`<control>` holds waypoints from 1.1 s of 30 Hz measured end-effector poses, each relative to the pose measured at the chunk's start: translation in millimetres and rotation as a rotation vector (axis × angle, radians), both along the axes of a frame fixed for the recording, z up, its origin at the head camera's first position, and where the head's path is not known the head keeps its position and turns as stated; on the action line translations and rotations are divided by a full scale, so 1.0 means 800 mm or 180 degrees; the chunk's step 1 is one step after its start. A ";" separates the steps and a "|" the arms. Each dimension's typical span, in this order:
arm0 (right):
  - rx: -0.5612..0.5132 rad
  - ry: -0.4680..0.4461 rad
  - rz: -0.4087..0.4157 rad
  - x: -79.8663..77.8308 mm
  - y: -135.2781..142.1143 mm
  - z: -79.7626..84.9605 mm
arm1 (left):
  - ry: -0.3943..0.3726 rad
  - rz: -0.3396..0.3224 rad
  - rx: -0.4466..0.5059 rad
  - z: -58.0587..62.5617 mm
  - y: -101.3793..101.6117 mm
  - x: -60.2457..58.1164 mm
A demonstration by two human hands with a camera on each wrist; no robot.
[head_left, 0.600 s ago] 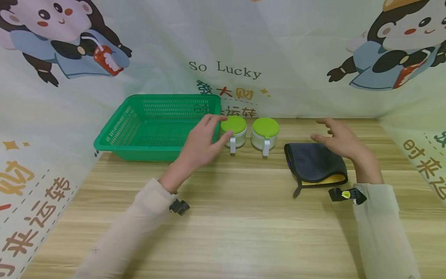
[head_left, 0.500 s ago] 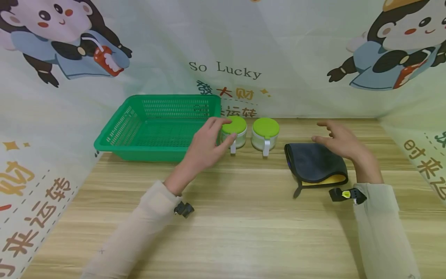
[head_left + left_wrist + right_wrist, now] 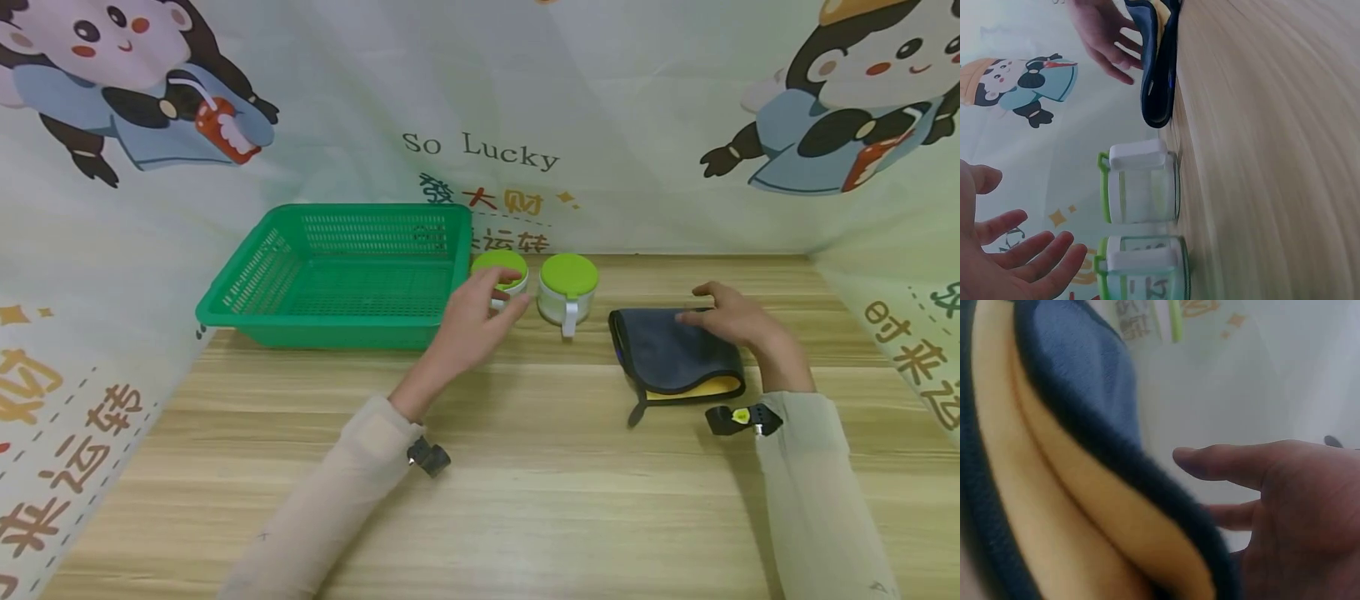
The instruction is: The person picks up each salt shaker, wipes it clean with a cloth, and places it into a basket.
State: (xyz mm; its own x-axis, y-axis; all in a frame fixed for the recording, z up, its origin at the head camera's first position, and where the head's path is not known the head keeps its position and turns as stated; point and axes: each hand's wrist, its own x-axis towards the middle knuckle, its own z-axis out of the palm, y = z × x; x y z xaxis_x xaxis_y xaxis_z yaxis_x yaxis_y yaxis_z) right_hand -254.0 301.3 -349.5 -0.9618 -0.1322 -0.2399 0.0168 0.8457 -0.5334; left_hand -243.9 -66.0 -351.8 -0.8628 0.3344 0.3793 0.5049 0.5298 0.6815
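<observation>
My left hand (image 3: 476, 321) hovers in front of the left jar (image 3: 501, 265), fingers spread and partly covering it in the head view. In the left wrist view that hand (image 3: 1016, 256) holds nothing. A second jar (image 3: 567, 287) stands just right of the first; both are clear with lime green lids and white handles. My right hand (image 3: 738, 318) reaches over the back right of a folded cloth (image 3: 675, 350), grey outside and yellow inside, with dark edging. In the right wrist view the thumb and fingers stay apart beside the cloth (image 3: 1085, 462), gripping nothing.
A green plastic basket (image 3: 337, 332) with slotted walls stands at the back left, its right side close to the left jar. Behind everything hangs a printed curtain (image 3: 637, 125) along the back edge of the wooden table (image 3: 525, 500).
My left hand has moved right, from the basket's right side to in front of the left jar. The right hand has come slightly down toward the cloth. Jars, cloth and basket stay put.
</observation>
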 end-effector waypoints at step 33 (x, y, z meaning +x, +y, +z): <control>-0.0708 -0.0240 -0.0642 0.005 -0.006 0.024 | -0.0814 0.0324 0.0149 -0.026 0.052 -0.026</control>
State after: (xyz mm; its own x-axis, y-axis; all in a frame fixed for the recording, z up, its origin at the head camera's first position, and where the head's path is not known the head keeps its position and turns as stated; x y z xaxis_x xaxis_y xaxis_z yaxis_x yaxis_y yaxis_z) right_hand -250.3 296.4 -330.5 -0.9545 0.0024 -0.2981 0.2191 0.6839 -0.6959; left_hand -265.0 -24.2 -372.7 -0.9607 0.2284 0.1577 0.2591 0.5338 0.8050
